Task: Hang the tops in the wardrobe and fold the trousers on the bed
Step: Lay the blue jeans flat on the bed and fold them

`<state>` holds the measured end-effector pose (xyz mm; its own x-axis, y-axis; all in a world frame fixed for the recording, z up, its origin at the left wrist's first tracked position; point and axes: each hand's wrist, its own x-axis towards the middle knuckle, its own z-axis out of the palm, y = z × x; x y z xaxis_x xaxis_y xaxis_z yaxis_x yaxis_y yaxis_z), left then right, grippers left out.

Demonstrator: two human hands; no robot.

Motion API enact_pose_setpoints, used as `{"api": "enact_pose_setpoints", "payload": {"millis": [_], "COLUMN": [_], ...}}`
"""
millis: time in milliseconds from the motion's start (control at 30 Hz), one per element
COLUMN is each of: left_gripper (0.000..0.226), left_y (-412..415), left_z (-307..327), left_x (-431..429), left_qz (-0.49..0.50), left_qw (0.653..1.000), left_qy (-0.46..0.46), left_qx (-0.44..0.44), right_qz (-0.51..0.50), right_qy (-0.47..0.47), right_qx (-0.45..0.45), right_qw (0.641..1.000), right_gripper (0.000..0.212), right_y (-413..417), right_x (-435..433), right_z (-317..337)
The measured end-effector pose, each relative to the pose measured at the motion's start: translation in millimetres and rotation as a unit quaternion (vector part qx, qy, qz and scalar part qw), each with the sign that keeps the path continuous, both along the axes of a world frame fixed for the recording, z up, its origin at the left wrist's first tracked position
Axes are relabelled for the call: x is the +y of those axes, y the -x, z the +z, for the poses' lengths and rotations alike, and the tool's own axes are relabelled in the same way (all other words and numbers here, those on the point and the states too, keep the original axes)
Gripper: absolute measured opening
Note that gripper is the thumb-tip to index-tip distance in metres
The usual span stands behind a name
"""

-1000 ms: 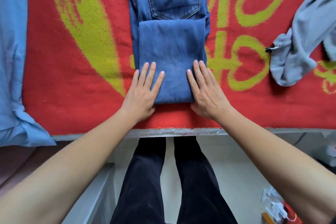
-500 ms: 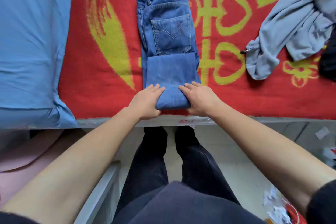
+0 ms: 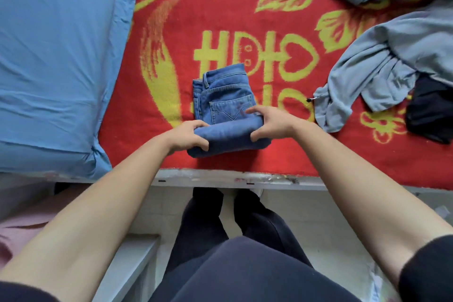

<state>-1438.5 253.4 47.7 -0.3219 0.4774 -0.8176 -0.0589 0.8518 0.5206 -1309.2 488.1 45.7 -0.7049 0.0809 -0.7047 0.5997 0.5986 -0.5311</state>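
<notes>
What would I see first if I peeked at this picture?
The bright red blanket with yellow flowers and hearts covers the bed and jumps out first. Near its front edge lie the blue jeans, with the left hand and the right hand gripping their folded lower part. A big blue pillow sits at the left, and a crumpled grey top at the right.

Red-yellow blanket (image 3: pixel 245 7); blue pillow (image 3: pixel 56 56) left; white bed frame (image 3: pixel 220 177); pale tiled floor (image 3: pixel 306 206).
</notes>
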Motion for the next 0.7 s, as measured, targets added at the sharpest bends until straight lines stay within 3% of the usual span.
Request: {"api": "enact_pose_setpoints", "payload": {"millis": [133, 233, 300, 400, 500, 567, 633, 700], "left_gripper": [0.070, 0.060, 0.051, 0.055, 0.064, 0.063, 0.060, 0.058], "left_y": [36, 62, 78, 86, 70, 55, 45, 50], "left_z": [-23, -53, -80, -120, -141, -150, -165, -184], "left_x": [14, 29, 42, 62, 70, 69, 64, 65], "left_qz": [0.215, 0.329, 0.382, 0.418, 0.351, 0.213, 0.041, -0.020], "left_qw": [0.975, 0.939, 0.918, 0.898, 0.879, 0.873, 0.876, 0.885], "left_qy": [-0.042, -0.089, -0.105, -0.075, -0.044, -0.046, -0.009, 0.031], "left_qx": [-0.027, -0.038, -0.005, 0.114, 0.320, 0.436, 0.480, 0.464], "right_qz": [-0.210, -0.324, -0.354, -0.321, -0.202, -0.102, -0.053, -0.045], "right_qy": [0.052, 0.081, 0.041, -0.064, -0.204, -0.274, -0.288, -0.299], "right_qx": [0.053, 0.086, 0.115, 0.181, 0.223, 0.233, 0.222, 0.185], "right_qw": [0.975, 0.939, 0.927, 0.928, 0.932, 0.928, 0.930, 0.935], "right_gripper": [0.088, 0.089, 0.088, 0.077, 0.065, 0.061, 0.059, 0.060], "right_y": [30, 59, 80, 101, 95, 82, 75, 81], "right_x": [17, 23, 25, 14, -7, -15, -19, -17], "right_z": [-31, -61, -83, -114, -135, -144, -156, -171]}}
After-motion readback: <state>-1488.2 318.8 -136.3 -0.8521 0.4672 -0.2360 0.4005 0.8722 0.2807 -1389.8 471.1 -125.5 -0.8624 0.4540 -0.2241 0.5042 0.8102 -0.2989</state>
